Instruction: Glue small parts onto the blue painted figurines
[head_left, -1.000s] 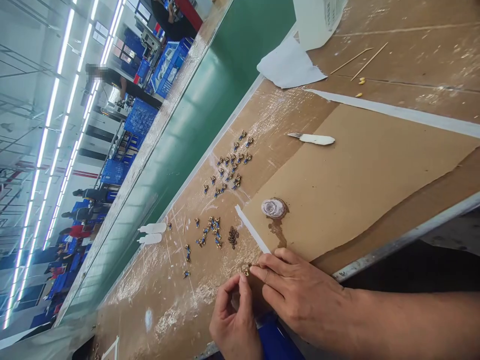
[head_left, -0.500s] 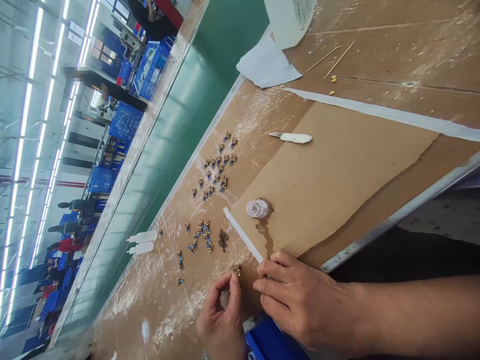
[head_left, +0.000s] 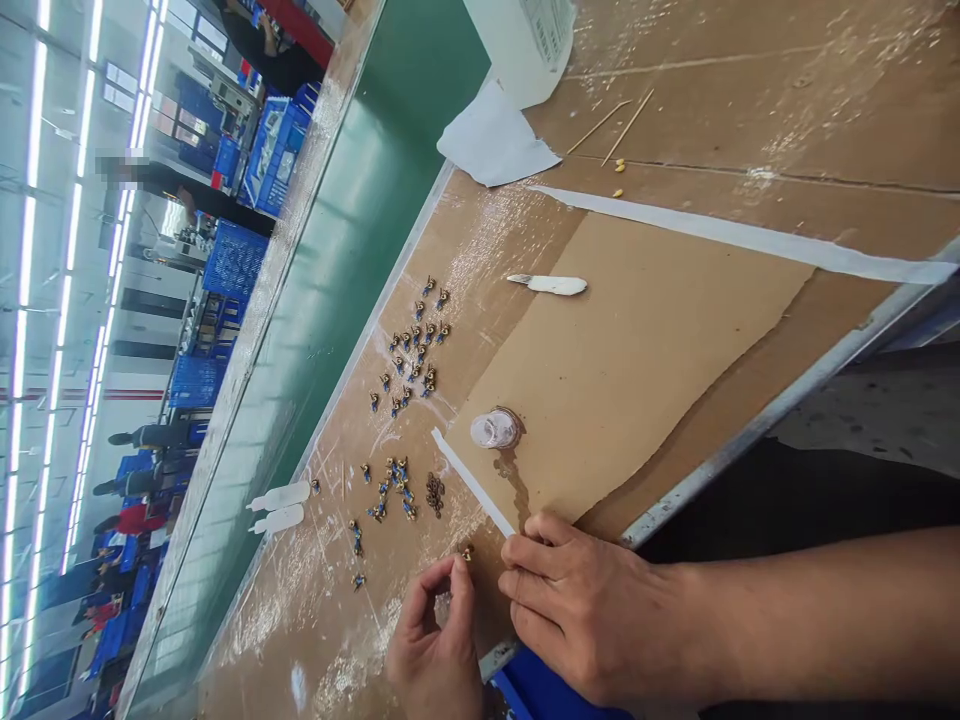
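Note:
The thumb and forefinger of my left hand (head_left: 439, 635) are pinched together at a tiny brown-and-gold piece (head_left: 468, 552), too small to make out clearly. My right hand (head_left: 577, 605) is closed beside it, fingers curled toward the table edge; what it may hold is hidden. Just beyond lie a small heap of dark brown bits (head_left: 435, 494) and a group of tiny blue-and-gold figurines (head_left: 397, 485). More such figurines (head_left: 416, 345) are spread farther up the table. A small cup of pale liquid (head_left: 495, 428) stands on a brown paper sheet (head_left: 600, 370), with a wet streak running toward my right hand.
A white-handled knife (head_left: 557, 285) lies across the sheet's edge. Two white squeeze bottles (head_left: 277, 508) lie at the table's far side. A white cloth (head_left: 495, 140), a large translucent bottle (head_left: 529, 45) and thin sticks (head_left: 626, 128) lie along the top. Several people are beyond the green belt (head_left: 405, 110).
The view has shifted slightly, so most things on the table appear farther left. Both hands keep nearly the same pose, with the left still pinching the tiny piece.

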